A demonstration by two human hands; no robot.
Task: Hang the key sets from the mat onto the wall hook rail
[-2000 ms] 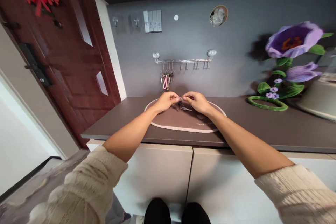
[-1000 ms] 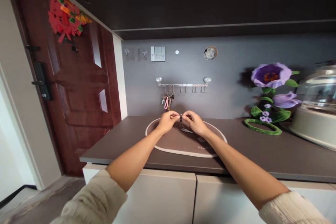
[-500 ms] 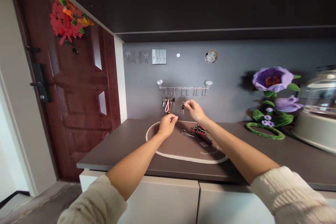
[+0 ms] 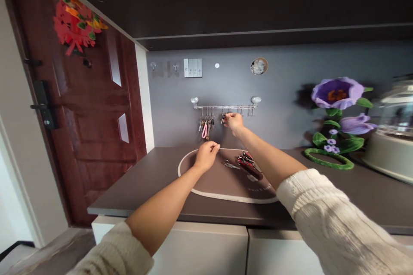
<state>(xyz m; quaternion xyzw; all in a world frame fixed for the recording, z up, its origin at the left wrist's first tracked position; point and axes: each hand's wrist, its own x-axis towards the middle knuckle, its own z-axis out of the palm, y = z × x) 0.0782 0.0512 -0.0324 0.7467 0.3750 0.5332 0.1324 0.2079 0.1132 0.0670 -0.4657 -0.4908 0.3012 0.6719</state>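
My right hand [image 4: 234,123] is raised to the chrome hook rail [image 4: 226,106] on the grey wall and pinches a small key [image 4: 223,117] at one of its hooks. A bunch of keys with a pink loop [image 4: 205,125] hangs from the rail just to the left. My left hand [image 4: 205,156] hovers over the back edge of the oval brown mat [image 4: 206,184] with its fingertips pinched together; I cannot make out anything in them. On the mat lie a single silver key [image 4: 230,164] and a red and black key bundle [image 4: 248,165].
The mat sits on a dark brown countertop [image 4: 148,184] above white cabinet doors. A red-brown door [image 4: 84,129] stands at the left. Purple artificial flowers [image 4: 338,116] and a domed container [image 4: 392,137] occupy the right end. Dark upper cabinets hang overhead.
My hands, joined over the mat two seconds ago, have parted. My right hand rose with the small key from above the mat to the rail; my left hand stayed low.
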